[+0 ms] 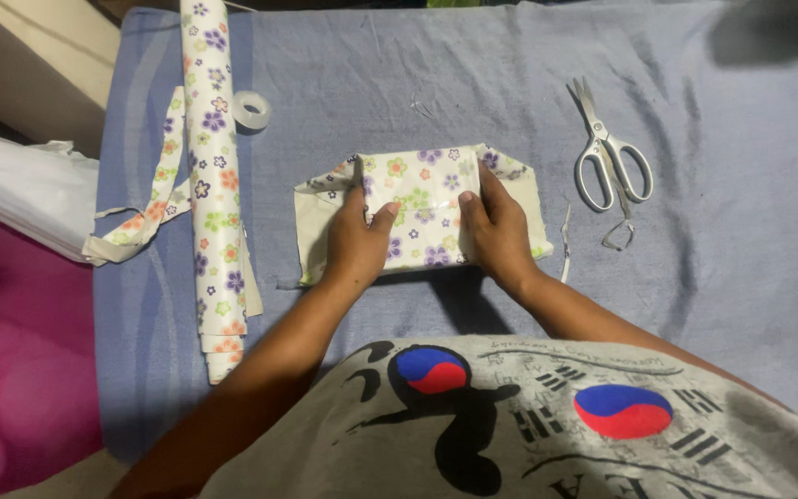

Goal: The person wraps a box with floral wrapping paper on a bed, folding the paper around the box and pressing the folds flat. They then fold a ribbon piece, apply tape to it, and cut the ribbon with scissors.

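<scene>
Nearest me, below my grey printed T-shirt (528, 425), both forearms reach fwd over the blue-grey fabric sheet (713, 268) covering the surface. My left hand (355, 242) lies flat, fingers spread, pressing the left half of the small box half-wrapped in glossy floral-print paper (422, 199); my right hand (496, 231) presses the right half, thumb in toward centre. Neither grips anything, palms down only. Pkg sits mid-sheet, right in front of me, w/ loose paper flaps sticking out at both ends.

I'd judge it light, box stiff underneath, paper thin, slick & easy to crease or tear, so best held by flat pressure on top or by the firm box edges, not the flaps.

Left of it: long roll of the same floral paper (212, 176) w/ a cut-off paper strip (154, 199) beside it. Farther: clear tape ring (251, 110) near the roll's top, white-handled scissors (607, 152) well off to the right.
</scene>
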### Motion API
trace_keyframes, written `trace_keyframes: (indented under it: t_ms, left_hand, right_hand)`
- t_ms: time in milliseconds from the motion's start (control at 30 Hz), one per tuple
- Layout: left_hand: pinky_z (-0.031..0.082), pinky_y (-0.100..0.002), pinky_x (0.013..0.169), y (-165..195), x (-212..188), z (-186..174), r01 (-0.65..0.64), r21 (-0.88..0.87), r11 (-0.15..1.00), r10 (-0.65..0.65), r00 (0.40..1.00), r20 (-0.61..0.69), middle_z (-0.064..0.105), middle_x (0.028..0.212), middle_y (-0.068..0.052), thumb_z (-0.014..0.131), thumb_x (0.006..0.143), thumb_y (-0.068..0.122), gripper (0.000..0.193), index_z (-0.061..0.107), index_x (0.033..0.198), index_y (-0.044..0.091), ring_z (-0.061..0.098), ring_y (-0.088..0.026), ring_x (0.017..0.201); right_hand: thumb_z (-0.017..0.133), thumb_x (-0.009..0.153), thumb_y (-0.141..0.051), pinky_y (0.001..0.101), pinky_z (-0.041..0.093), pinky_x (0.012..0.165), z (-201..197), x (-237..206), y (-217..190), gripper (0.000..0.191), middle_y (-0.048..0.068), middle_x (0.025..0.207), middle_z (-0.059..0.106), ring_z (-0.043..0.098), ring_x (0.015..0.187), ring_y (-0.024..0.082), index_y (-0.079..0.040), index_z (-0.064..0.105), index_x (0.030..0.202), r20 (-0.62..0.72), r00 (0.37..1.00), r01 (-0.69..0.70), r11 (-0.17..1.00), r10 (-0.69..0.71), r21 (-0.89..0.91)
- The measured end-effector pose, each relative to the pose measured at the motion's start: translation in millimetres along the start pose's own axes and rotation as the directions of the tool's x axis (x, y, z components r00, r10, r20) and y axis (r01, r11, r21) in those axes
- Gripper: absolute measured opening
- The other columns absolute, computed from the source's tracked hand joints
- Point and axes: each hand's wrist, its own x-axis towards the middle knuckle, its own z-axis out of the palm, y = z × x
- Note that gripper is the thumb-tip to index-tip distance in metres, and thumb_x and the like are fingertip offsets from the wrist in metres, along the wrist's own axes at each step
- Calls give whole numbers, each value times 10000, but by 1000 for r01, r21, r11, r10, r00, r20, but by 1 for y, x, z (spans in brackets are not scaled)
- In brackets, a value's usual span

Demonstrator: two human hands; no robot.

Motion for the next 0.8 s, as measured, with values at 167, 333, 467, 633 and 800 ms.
trace_keyframes:
  t_ms: [167,333,467,633,800]
  left_hand:
    - [579,-385,855,9,11,-11,-33,137,990,33,999,1,655,1233,-198,769,891,275,528,603,1280,-41,709,-281,1053]
    - [588,-351,867,16,22,-24,63,65,996,-73,983,168,730,1166,-187,749,854,237,604,531,1355,-21,764,-244,989]
    - [580,-356,862,18,25,-28,3,60,998,-15,979,204,722,1176,-194,769,849,224,588,543,1332,-25,749,-248,1008]
    - [552,-388,944,24,20,-28,-20,81,997,8,988,153,684,1256,-205,795,838,239,634,533,1357,-16,704,-290,1122]
    - [340,-525,1135,23,5,-10,-138,501,854,179,983,-36,427,1528,-207,796,815,254,774,485,1488,34,414,-385,1403]
  right_hand:
    - [593,985,-119,308,567,954,-12,5,-15,492,168,1252,714,717,1097,211,24,506,1448,57,985,-169,981,164,94]
    - [618,980,-109,320,589,902,-22,25,-23,406,172,1172,754,736,1013,216,59,609,1350,91,975,-208,977,202,55]
    - [594,1001,-117,298,599,881,-18,22,-19,403,162,1165,751,740,1003,191,55,582,1365,98,983,-162,982,153,92]
    - [578,1004,-135,304,586,875,-17,18,-16,429,170,1174,752,737,1001,193,40,570,1396,93,984,-157,987,153,42]
    - [591,1017,-172,314,549,947,-13,16,-16,486,190,1226,726,720,1062,205,13,525,1461,29,996,-77,992,80,-101]
